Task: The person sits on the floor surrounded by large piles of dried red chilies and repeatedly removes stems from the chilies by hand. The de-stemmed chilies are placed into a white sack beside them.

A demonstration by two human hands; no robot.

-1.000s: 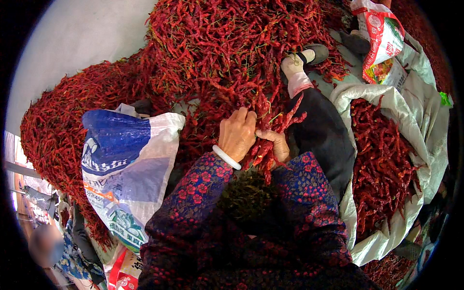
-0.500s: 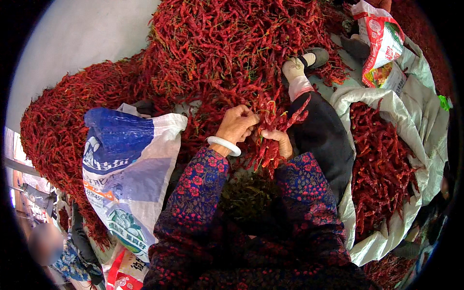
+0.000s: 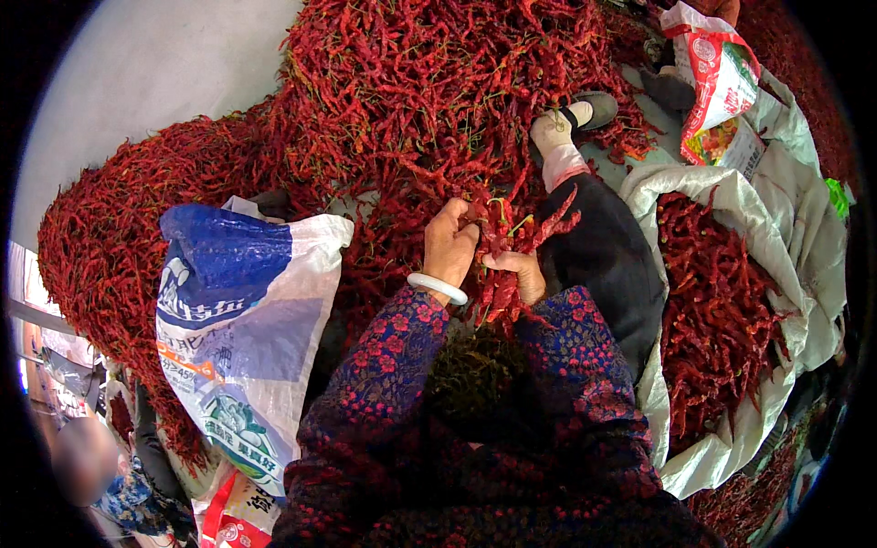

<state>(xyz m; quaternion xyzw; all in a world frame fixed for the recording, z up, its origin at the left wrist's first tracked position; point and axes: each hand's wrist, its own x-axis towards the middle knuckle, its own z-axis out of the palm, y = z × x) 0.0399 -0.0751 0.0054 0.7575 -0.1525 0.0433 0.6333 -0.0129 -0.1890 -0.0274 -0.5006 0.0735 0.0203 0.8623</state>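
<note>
A bunch of dried red chili peppers, some with pale stems, is gripped in my right hand, its thumb lying across them. Close beside it, my left hand, with a white bangle at the wrist, has its fingers curled in against the bunch's left side; its fingertips are partly hidden among the peppers. Beneath the bunch, between my forearms, lies a dark heap of greenish-brown stems. A large pile of red chili peppers spreads out ahead of my hands.
A blue and white woven sack stands left of my arms. To the right, beyond my dark-trousered leg, an open whitish sack holds red chili peppers. A red and white printed bag lies far right. Another person sits at the lower left.
My left hand has turned more upright and moved slightly right, closer against the bunch. The right hand still grips the chili peppers in nearly the same place.
</note>
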